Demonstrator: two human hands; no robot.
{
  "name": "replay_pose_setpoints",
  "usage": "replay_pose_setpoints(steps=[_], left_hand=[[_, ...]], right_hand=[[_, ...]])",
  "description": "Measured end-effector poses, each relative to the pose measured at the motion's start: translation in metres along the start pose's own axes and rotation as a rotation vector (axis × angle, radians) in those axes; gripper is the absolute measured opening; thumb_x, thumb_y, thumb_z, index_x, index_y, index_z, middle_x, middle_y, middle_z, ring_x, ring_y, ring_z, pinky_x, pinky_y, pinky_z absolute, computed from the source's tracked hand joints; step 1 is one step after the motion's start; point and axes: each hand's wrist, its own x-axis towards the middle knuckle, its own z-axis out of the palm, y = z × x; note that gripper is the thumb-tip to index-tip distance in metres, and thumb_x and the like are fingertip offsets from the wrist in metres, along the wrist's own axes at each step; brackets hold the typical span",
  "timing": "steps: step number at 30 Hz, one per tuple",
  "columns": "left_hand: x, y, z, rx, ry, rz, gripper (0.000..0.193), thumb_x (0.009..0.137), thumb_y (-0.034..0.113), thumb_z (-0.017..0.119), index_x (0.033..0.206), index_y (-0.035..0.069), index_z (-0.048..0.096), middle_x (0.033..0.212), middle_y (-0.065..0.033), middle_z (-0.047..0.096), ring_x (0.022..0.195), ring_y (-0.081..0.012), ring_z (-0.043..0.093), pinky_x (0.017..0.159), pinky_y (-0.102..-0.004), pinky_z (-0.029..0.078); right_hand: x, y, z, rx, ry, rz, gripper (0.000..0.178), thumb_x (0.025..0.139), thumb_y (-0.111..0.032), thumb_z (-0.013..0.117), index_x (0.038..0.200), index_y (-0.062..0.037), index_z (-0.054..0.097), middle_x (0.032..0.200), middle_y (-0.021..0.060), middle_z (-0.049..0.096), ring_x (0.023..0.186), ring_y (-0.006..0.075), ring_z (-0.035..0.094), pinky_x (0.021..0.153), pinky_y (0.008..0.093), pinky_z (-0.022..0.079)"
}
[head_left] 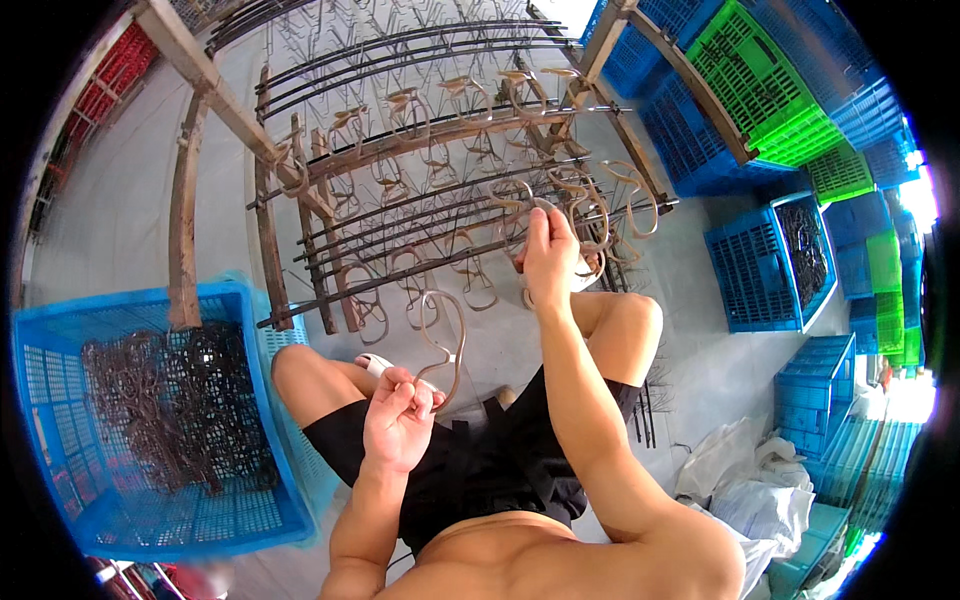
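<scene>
My left hand (400, 415) is closed in a pinch above my lap. It holds the lower end of a tan curved frame (461, 350), a thin open figure-eight shape that stands up from the fingers. Farther forward, my right hand (548, 255) reaches to the rack, its fingers closed at a similar tan curved piece (515, 185); the fingers partly hide the grip. More tan looped pieces (592, 215) hang beside the right hand. Dark bars (400, 225) of the rack carry several such pieces in rows.
A blue crate (295, 490) with dark tangled pieces stands at my left. Another blue crate (745, 275) with dark pieces is at the right, before stacked blue and green crates (765, 85). Wooden posts (185, 210) frame the rack. White plastic bags (750, 500) lie at the lower right.
</scene>
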Motion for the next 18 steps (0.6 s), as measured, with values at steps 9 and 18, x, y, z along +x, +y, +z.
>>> replay_pose_setpoints(steps=[9,18], left_hand=[[0.013,-0.012,0.025,0.007,0.007,0.134,0.014,0.090,0.011,0.054,0.103,0.010,0.054,0.093,-0.0062,0.060,0.093,-0.0173,0.053,0.090,-0.0339,0.038],[-0.028,0.184,-0.161,1.342,1.073,0.680,0.031,0.088,0.028,0.056,0.105,0.003,0.056,0.104,-0.0087,0.058,0.096,-0.0199,0.053,0.088,-0.0310,0.041]], right_hand=[[-0.149,-0.047,0.023,0.152,-0.393,-0.006,0.027,0.093,-0.009,0.045,0.119,0.0003,0.047,0.090,0.0101,0.053,0.077,0.0156,0.054,0.067,0.0294,0.046],[-0.063,-0.013,0.066,0.078,0.113,0.080,0.017,0.093,-0.018,0.051,0.093,-0.0006,0.052,0.055,0.0002,0.049,0.041,0.0057,0.043,0.036,0.0219,0.034]])
